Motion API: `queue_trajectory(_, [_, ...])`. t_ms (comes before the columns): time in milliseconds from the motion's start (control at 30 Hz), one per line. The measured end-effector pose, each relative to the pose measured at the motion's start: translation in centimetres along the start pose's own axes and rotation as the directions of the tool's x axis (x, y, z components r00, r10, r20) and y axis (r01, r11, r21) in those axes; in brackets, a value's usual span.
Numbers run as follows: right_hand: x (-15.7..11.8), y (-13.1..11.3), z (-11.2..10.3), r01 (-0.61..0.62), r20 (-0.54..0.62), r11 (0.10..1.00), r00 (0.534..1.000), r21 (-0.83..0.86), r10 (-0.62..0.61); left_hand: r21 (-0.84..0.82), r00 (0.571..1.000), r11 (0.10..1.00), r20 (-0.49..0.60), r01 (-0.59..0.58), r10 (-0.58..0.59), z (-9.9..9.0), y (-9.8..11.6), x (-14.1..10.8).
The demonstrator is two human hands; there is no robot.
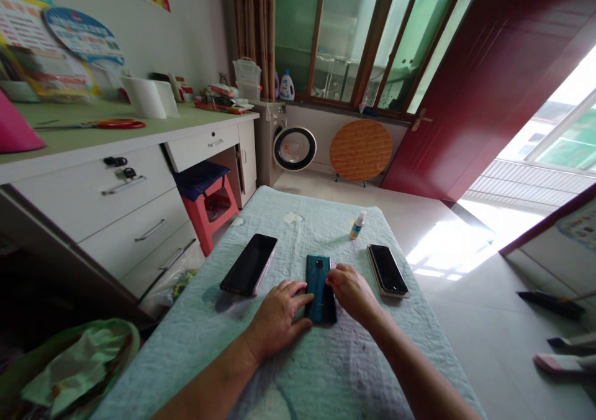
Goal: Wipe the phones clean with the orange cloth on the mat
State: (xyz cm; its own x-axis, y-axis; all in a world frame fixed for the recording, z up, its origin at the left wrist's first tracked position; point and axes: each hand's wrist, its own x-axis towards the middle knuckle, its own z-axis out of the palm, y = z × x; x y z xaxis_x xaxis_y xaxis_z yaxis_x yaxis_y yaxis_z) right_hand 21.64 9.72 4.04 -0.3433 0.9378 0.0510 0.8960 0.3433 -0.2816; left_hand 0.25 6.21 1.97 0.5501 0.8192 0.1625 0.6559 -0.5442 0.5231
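Observation:
A smartphone with a shiny teal back (320,289) lies face down on the cloth-covered table (298,215), its camera block at the far end. My left hand (282,314) rests flat beside it, fingers apart, with fingertips touching the phone's left edge. Over the phone's right edge, my right hand (351,286) is closed in a pinch; whatever its fingers hold, if anything, is hidden. To the left lies a large black-screened device (250,263), slightly raised off the cloth. A black-screened phone (389,268) sits on a pale box at the right. Behind it stands a small spray bottle (357,226).
Along the left runs a desk (186,122) with drawers, a red stool (212,205) tucked beside it. A lined waste bin (133,339) stands at the lower left. Further back are a washing machine (270,122) with its door open, a round wooden tabletop (361,151) and a red door (465,97).

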Motion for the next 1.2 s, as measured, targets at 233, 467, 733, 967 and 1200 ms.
queue_trajectory(233, [3.1, 0.5, 0.6, -0.078, -0.066, 0.995, 0.995, -0.070, 0.073, -0.002, 1.000, 1.000, 0.012, 0.006, -0.006, -0.1, 0.1, 0.1])
queue_trajectory(467, [3.0, 0.2, 0.6, -0.052, -0.079, 0.997, 0.996, -0.050, 0.048, -0.035, 1.000, 0.999, -0.012, 0.002, -0.002, -0.3, 0.2, 0.0])
queue_trajectory(733, [-1.7, -2.0, 0.8, 0.081, -0.019, 0.995, 0.997, 0.063, -0.080, -0.050, 0.998, 0.998, -0.053, -0.042, 0.039, 0.3, -0.4, 0.1])
queue_trajectory(967, [-4.7, -3.0, 1.3, 0.187, 0.001, 0.974, 0.982, 0.126, -0.189, -0.020, 0.999, 1.000, -0.037, -0.021, 0.021, 0.5, -0.4, 0.0])
queue_trajectory(1200, [-4.8, -2.9, 0.1, 0.217, 0.069, 0.949, 0.969, 0.227, -0.238, -0.024, 1.000, 1.000, -0.019, 0.004, -0.004, 0.1, -0.1, 0.0])
